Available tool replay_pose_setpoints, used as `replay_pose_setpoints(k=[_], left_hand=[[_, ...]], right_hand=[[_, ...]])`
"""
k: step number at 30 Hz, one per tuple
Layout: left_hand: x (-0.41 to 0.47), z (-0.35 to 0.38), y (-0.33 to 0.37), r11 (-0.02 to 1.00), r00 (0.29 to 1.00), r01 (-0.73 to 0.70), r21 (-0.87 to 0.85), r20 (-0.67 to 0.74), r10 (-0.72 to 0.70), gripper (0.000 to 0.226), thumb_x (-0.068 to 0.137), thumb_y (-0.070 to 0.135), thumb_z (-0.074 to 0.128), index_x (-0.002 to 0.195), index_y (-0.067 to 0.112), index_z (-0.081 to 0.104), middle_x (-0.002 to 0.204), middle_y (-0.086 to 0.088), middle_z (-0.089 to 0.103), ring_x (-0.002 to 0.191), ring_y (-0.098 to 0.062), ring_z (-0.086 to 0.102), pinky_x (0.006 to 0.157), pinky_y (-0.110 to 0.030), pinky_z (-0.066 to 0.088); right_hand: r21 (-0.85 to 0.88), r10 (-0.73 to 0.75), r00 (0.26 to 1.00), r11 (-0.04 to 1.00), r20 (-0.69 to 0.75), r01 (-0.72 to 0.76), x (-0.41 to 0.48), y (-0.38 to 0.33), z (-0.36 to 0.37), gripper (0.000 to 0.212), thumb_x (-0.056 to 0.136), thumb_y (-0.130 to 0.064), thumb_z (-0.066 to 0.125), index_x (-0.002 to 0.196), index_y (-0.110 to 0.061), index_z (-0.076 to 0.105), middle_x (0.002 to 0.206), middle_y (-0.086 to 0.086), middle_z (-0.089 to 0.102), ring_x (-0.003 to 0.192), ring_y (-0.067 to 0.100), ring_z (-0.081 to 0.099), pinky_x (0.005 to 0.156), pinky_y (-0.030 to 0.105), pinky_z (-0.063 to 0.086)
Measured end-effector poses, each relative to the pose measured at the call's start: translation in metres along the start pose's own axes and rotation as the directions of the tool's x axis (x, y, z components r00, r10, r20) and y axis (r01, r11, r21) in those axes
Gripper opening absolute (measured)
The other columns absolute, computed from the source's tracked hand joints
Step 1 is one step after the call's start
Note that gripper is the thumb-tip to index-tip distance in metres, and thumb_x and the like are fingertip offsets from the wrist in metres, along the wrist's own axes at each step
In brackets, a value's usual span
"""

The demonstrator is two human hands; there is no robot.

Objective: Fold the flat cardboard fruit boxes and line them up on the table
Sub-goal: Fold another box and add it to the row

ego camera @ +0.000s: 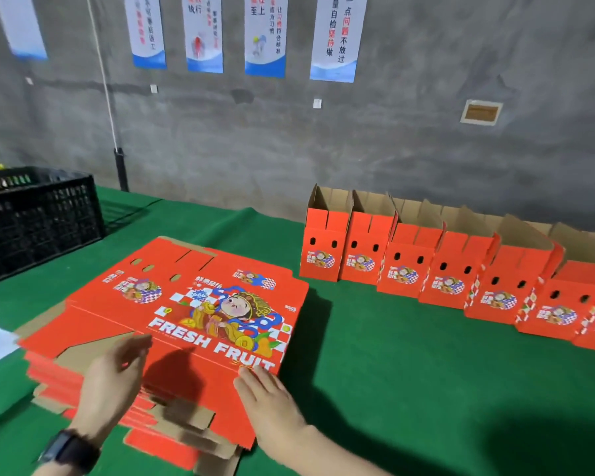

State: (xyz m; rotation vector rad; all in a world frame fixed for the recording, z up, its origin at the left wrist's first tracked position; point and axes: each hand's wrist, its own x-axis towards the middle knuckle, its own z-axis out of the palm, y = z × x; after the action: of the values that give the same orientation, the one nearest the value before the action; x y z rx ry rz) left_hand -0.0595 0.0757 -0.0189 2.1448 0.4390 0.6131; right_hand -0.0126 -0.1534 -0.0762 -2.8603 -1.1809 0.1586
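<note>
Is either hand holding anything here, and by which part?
No grip yet: left hand and right hand, fingers extended, touch the near edge of the top flat box.

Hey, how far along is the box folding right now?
Done: a row of folded boxes stands on the right of the table, running out of frame. In hand: the left hand and right hand touch the top flat box. Left: the stack of flat boxes beneath it, all unfolded.
</note>
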Motion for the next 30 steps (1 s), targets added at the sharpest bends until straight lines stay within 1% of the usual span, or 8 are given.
replay_pose_setpoints(k=[6,9,14,19,23,26,28,30], left_hand=[[-0.001,0.003,0.025,0.992,0.992,-0.120,-0.050,0.032,0.121,0.021,0.091,0.000,0.055,0.107,0.006,0.069,0.108,-0.010,0.069,0.090,-0.018,0.061,0.084,-0.033,0.046],[-0.006,0.011,0.050,0.957,0.957,-0.290,-0.025,-0.011,0.290,0.026,0.086,-0.005,0.059,0.107,0.008,0.068,0.109,-0.009,0.069,0.087,-0.023,0.063,0.078,-0.026,0.044],[-0.015,0.027,0.094,0.831,0.824,-0.556,-0.031,-0.152,0.546,0.037,0.079,-0.003,0.053,0.116,0.000,0.062,0.127,-0.012,0.056,0.122,-0.027,0.049,0.105,-0.028,0.031],[-0.032,0.050,0.137,0.776,0.786,-0.618,-0.130,-0.064,0.615,0.026,0.080,0.003,0.055,0.103,0.004,0.068,0.116,-0.010,0.062,0.110,-0.026,0.057,0.097,-0.022,0.034],[-0.052,0.068,0.169,0.687,0.694,-0.712,-0.143,0.006,0.720,0.025,0.084,0.008,0.055,0.105,0.003,0.068,0.116,-0.009,0.063,0.116,-0.029,0.056,0.105,-0.027,0.033],[-0.070,0.083,0.197,0.621,0.631,-0.764,-0.178,-0.004,0.776,0.036,0.087,0.024,0.047,0.110,0.004,0.066,0.127,-0.009,0.057,0.128,-0.026,0.046,0.109,-0.039,0.032],[-0.083,0.096,0.215,0.587,0.600,-0.784,-0.203,-0.003,0.800,0.037,0.087,0.027,0.047,0.111,0.006,0.066,0.131,-0.009,0.055,0.129,-0.027,0.045,0.109,-0.042,0.033],[-0.095,0.112,0.229,0.565,0.571,-0.792,-0.232,0.044,0.820,0.033,0.088,0.026,0.051,0.112,0.008,0.065,0.131,-0.006,0.054,0.127,-0.023,0.047,0.109,-0.039,0.034]], right_hand=[[0.190,0.138,0.981,0.976,-0.139,-0.110,-0.033,0.031,-0.029,0.053,0.094,0.002,0.042,0.145,-0.013,0.038,0.148,0.007,0.043,0.133,0.027,0.041,0.112,0.042,0.034],[0.400,0.335,0.894,0.894,-0.299,-0.201,-0.047,0.054,-0.049,0.042,0.096,-0.003,0.045,0.133,-0.019,0.057,0.134,0.004,0.059,0.117,0.027,0.056,0.102,0.038,0.045],[0.597,0.520,0.708,0.784,-0.479,-0.172,-0.078,0.087,-0.091,0.029,0.092,-0.001,0.057,0.113,-0.015,0.071,0.113,0.004,0.071,0.096,0.020,0.067,0.090,0.033,0.052],[0.646,0.633,0.497,0.743,-0.593,-0.176,-0.124,0.118,-0.132,0.021,0.090,-0.002,0.061,0.104,-0.010,0.074,0.080,-0.020,0.065,0.055,-0.003,0.053,0.060,0.005,0.038],[0.626,0.657,0.421,0.744,-0.625,-0.232,-0.165,0.139,-0.156,0.022,0.093,-0.005,0.058,0.112,-0.007,0.070,0.074,-0.015,0.063,0.044,-0.009,0.048,0.052,0.009,0.035],[0.591,0.664,0.364,0.748,-0.653,-0.303,-0.190,0.153,-0.165,0.022,0.095,-0.011,0.056,0.112,-0.010,0.070,0.055,-0.003,0.061,0.040,0.004,0.043,0.047,0.012,0.032],[0.578,0.678,0.302,0.732,-0.670,-0.361,-0.204,0.159,-0.170,0.018,0.094,-0.011,0.058,0.088,-0.003,0.074,0.060,0.006,0.065,0.042,0.004,0.043,0.050,0.012,0.032],[0.560,0.681,0.247,0.717,-0.689,-0.414,-0.216,0.163,-0.171,0.051,0.091,-0.008,0.063,0.043,-0.016,0.049,0.045,-0.012,0.046,0.033,0.005,0.041,0.048,0.009,0.034]])
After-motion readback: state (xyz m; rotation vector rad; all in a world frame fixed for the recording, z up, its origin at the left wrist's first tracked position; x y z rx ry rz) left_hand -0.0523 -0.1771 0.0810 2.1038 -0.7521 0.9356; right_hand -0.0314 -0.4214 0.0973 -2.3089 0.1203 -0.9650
